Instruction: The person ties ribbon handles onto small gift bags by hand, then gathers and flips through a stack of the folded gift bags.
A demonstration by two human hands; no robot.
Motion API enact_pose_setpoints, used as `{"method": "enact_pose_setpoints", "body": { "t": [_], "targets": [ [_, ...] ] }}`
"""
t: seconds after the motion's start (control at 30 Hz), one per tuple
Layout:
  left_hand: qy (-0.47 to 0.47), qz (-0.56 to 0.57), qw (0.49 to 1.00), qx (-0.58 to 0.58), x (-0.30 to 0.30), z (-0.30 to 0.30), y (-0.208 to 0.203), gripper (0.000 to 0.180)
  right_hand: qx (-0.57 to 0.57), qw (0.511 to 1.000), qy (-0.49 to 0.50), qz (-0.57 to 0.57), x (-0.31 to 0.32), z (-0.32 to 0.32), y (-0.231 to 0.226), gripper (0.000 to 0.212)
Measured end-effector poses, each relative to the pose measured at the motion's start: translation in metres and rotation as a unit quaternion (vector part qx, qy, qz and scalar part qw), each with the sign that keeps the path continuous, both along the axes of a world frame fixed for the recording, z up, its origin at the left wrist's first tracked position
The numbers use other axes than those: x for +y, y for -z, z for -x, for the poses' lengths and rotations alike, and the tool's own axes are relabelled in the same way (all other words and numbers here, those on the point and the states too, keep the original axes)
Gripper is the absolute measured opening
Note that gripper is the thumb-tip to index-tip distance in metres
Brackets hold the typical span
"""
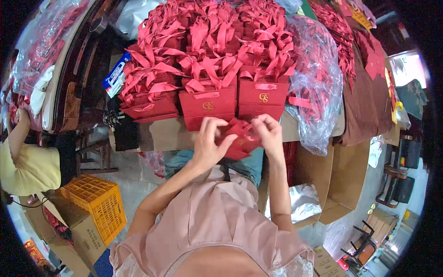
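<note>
Between my two hands, just off the table's near edge, is a small red paper gift bag (241, 147), tilted and slightly blurred. My left hand (213, 138) grips its left side, thumb toward the front and fingers behind. My right hand (267, 130) pinches red ribbon (251, 134) at the bag's upper right. Right behind my hands stand finished-looking red gift bags (207, 105) in packed rows, with gold print on the front ones. Loops of red satin ribbon (212, 51) stick up from them in a thick heap.
Clear plastic (316, 83) wraps more red pieces at the right of the table. Open cardboard boxes (344, 180) stand below right. An orange crate (99, 203) and a carton (76, 231) sit at lower left. At far left, a person in yellow (34, 166) works at another table.
</note>
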State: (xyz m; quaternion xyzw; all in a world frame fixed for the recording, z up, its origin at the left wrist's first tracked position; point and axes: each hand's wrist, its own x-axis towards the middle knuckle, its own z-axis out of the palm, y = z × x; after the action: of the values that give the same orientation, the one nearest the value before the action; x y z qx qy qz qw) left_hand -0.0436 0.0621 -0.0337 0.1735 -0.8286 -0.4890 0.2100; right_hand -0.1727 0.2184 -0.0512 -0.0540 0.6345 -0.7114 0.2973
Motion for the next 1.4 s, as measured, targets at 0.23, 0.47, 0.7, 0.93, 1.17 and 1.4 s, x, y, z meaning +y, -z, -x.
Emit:
{"method": "enact_pose_setpoints", "body": {
  "t": [0.23,0.47,0.7,0.93,1.17,1.4],
  "targets": [
    [0.129,0.119,0.981,-0.081,-0.012,-0.019,0.012,0.05,0.013,1.0,0.0,0.024,-0.006,0.0,0.0,0.008],
    [0.156,-0.04,0.979,-0.123,-0.012,-0.037,0.006,0.035,0.078,0.99,0.12,0.004,-0.01,0.021,-0.012,0.01],
    [0.181,-0.079,0.971,-0.134,-0.019,-0.044,-0.013,0.041,0.103,0.988,0.114,0.031,-0.008,0.03,-0.011,0.009],
    [0.119,-0.206,0.97,-0.058,-0.042,-0.038,-0.03,0.041,0.1,0.994,0.046,-0.012,-0.005,0.032,-0.024,0.027],
    [0.024,-0.213,0.965,0.152,-0.081,-0.002,-0.065,0.044,0.111,0.994,-0.001,0.022,-0.012,0.004,-0.018,0.027],
    [-0.035,-0.168,0.982,0.076,-0.059,-0.007,-0.017,0.044,0.157,0.986,-0.04,-0.028,-0.035,-0.043,-0.009,0.041]
  ]
}}
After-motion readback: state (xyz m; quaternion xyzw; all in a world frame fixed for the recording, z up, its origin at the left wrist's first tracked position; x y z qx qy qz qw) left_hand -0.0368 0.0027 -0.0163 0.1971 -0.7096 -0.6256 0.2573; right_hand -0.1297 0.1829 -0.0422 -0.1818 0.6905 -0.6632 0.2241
